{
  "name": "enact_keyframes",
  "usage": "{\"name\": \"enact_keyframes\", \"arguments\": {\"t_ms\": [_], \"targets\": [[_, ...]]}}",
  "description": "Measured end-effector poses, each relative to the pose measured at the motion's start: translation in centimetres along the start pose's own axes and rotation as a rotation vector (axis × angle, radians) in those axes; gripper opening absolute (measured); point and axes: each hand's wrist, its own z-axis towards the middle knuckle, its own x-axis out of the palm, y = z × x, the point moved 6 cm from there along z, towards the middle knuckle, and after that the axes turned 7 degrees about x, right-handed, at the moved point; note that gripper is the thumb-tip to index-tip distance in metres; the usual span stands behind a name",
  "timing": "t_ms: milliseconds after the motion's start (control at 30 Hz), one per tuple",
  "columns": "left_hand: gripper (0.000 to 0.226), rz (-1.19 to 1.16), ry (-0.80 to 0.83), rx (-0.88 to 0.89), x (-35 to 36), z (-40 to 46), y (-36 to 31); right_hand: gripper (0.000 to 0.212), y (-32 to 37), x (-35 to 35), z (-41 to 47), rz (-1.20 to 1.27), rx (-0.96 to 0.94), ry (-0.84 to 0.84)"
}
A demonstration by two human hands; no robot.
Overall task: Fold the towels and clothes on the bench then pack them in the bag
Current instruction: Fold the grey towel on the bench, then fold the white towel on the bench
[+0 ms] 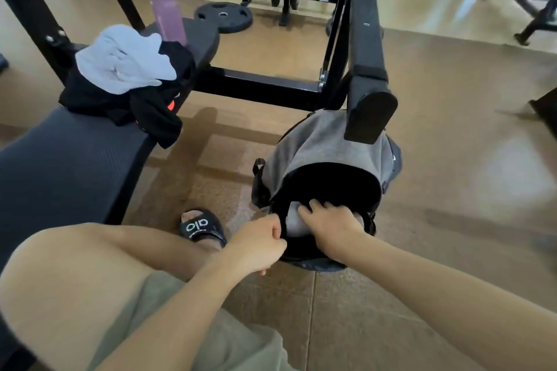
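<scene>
A grey and black bag [325,141] stands open on the floor to the right of the bench [69,159]. My left hand [259,244] grips the near edge of the bag's opening. My right hand [328,223] reaches into the opening and presses on a folded grey towel [294,221] inside it. On the bench lies a crumpled white towel [123,60] on top of black clothes [150,105] with an orange mark, part of them hanging over the bench's edge.
A purple water bottle [164,0] stands at the bench's far end. A black machine arm [367,48] leans over the bag's top. Weight plates [223,16] and a rack lie beyond. My foot in a black slide [202,227] rests beside the bag.
</scene>
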Motion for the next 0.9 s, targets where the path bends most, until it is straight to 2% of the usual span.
{"name": "enact_keyframes", "arguments": {"t_ms": [167, 333, 400, 500, 667, 800, 900], "targets": [[0.011, -0.054, -0.025, 0.042, -1.0, -0.9, -1.3, 0.06, 1.7, 1.2, 2.5, -0.092, -0.052, 0.073], [0.008, -0.097, 0.005, 0.055, -1.5, -1.0, -1.2, 0.048, 2.2, 1.5, 4.1, -0.122, 0.071, 0.228], [0.008, -0.107, 0.027, 0.049, -2.2, -1.1, -0.8, 0.044, 3.0, -0.6, 3.8, -0.104, 0.053, 0.163], [0.008, -0.06, -0.019, 0.036, -5.1, -1.1, 0.1, 0.026, 4.9, -5.4, 3.1, -0.025, -0.073, 0.002], [0.007, -0.023, -0.277, 0.034, -14.0, -1.9, 1.6, 0.019, 9.5, -13.8, 4.0, 0.076, -0.199, -0.187], [0.01, 0.012, -0.519, 0.04, -21.8, -3.8, 3.0, 0.018, 13.0, -19.0, 8.7, 0.225, -0.204, -0.325], [0.007, 0.034, -0.689, 0.03, -26.9, -4.8, 5.0, 0.021, 15.3, -21.1, 13.7, 0.379, -0.199, -0.355]]}}
